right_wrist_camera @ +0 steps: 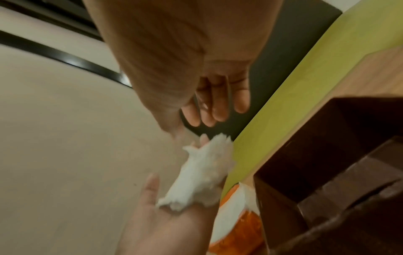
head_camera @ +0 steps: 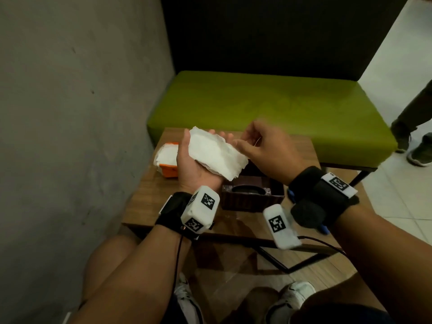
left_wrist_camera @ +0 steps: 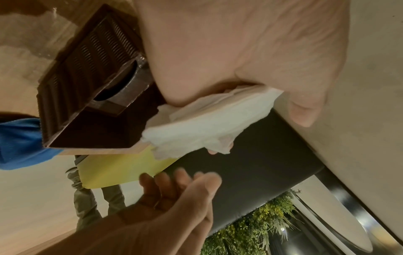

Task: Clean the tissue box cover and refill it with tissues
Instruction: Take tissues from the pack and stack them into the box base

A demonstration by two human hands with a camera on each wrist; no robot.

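While cradled on the upturned, spread left grip (head_camera: 198, 157), stack of tissues (head_camera: 216, 153): soft, light, liable to splay. Below that grip on the worktop (head_camera: 149, 195), dark tissue box cover (head_camera: 252, 195). Right grip (head_camera: 261, 146) loosely spread, holding nothing, just beside the stack. Best taken by both long edges.

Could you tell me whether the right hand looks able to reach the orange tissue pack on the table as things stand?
Probably not directly: the left hand, holding a tissue stack, sits between the right hand and the orange tissue pack.
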